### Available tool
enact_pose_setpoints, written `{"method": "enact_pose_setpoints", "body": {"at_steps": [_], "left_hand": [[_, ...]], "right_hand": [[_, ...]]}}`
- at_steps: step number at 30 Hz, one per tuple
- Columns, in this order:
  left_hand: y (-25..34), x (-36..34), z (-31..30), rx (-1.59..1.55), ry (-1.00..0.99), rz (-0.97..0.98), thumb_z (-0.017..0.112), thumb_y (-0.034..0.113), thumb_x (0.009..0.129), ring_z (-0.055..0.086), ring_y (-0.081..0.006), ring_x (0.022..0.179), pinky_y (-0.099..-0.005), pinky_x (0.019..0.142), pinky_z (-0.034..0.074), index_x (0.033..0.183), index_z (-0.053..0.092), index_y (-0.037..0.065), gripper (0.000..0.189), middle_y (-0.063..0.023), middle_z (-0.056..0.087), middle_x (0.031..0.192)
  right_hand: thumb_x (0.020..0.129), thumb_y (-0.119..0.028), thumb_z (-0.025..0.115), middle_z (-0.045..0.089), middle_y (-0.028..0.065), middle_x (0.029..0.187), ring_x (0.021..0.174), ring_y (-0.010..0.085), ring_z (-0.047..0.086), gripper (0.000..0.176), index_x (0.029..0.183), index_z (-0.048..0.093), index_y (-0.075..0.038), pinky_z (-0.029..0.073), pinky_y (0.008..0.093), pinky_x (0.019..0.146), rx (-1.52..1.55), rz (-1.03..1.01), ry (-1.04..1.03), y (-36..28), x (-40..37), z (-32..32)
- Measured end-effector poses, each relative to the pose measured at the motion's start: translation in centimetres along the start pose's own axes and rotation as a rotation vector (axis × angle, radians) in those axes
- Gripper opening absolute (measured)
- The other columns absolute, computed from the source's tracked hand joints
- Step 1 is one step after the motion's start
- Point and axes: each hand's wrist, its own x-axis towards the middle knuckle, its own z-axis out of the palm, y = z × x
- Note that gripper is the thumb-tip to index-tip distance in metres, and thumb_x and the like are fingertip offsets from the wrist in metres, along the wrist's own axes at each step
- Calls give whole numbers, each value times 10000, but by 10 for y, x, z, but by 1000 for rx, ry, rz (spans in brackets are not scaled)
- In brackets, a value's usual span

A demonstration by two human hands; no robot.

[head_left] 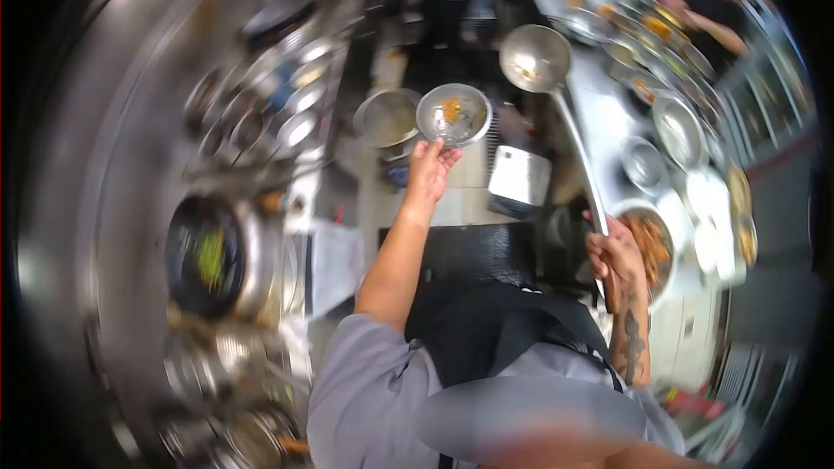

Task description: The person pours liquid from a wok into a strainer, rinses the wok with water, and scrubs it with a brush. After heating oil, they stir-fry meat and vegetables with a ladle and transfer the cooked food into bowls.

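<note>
My left hand (431, 175) holds a metal bowl (469, 128) by its near rim, with a bit of orange and green food inside. In my right hand (617, 254) is the handle of a long ladle (565, 69), its round head raised at the upper right with a few bits in it. Beside my right hand stands a bowl of reddish-brown food (653, 247) on the right counter. At the left, a black wok (193, 282) with green vegetables sits on the stove.
Metal bowls (304, 95) line the upper left. The right counter (599, 113) carries many dishes, with another person's arm (717, 32) behind them. A round container (387, 119) and a white-lidded bin (519, 175) stand low ahead. Someone in dark clothes stands farther ahead.
</note>
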Motion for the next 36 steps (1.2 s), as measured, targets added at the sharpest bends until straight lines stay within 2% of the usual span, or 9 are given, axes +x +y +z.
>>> {"method": "enact_pose_setpoints", "body": {"at_steps": [5,10,15,18,21,27,29,30,36], "left_hand": [[159,-94,-152,228,415,353,569,120,911,638,-208,685,-341,695,556,873,456,64,132,-100,602,793],[351,-227,-249,977,930,893,570,127,916,628,-136,693,-248,619,503,818,437,47,184,-65,551,771],[466,-313,-323,1677,1184,1136,569,40,878,620,-274,824,-322,678,505,875,477,-16,108,-229,498,1123],[486,-316,-360,2097,1295,1120,553,8,849,584,-393,916,-402,817,478,954,521,-28,115,-300,464,1199],[458,-276,-415,2128,973,630,542,2,829,526,-459,1010,-456,913,417,1002,538,-29,176,-330,445,1218],[466,-283,-460,1912,1170,792,548,19,833,517,-501,995,-476,877,440,1003,536,-6,172,-363,416,1240],[444,-274,-465,2024,907,582,571,36,829,511,-496,1014,-482,881,435,975,536,12,152,-356,419,1237],[446,-273,-469,2037,895,779,598,55,819,542,-457,944,-479,819,448,937,536,2,143,-319,474,1163],[486,-308,-492,1734,1313,822,619,65,823,550,-291,669,-413,640,454,813,500,-17,145,-161,568,790]], "right_hand": [[811,-30,499,436,34,625,323,102,388,426,1234,449,-4,345,257,301,-113,163,-297,26,67,104],[822,10,445,468,36,644,356,88,396,367,1185,499,10,338,231,315,-144,364,-555,62,125,261],[843,-38,482,459,9,673,401,77,399,368,1207,465,10,321,239,354,-184,556,-829,115,165,422],[840,-49,507,464,3,681,441,78,415,371,1203,459,4,350,247,401,-259,641,-890,151,171,498],[842,-47,518,471,1,689,450,85,422,334,1169,459,-12,355,256,410,-376,687,-922,179,162,551],[845,-40,513,489,10,689,433,93,434,272,1113,467,-19,351,261,380,-382,750,-917,209,180,576],[840,-31,517,487,11,670,435,95,443,278,1112,466,-14,351,257,376,-415,753,-889,214,175,581],[838,-27,519,486,11,661,436,96,447,280,1112,465,-12,351,254,374,-438,750,-883,213,175,585],[819,-25,524,499,4,640,413,96,470,294,1108,480,11,386,250,373,-551,584,-1095,208,195,561]]}}
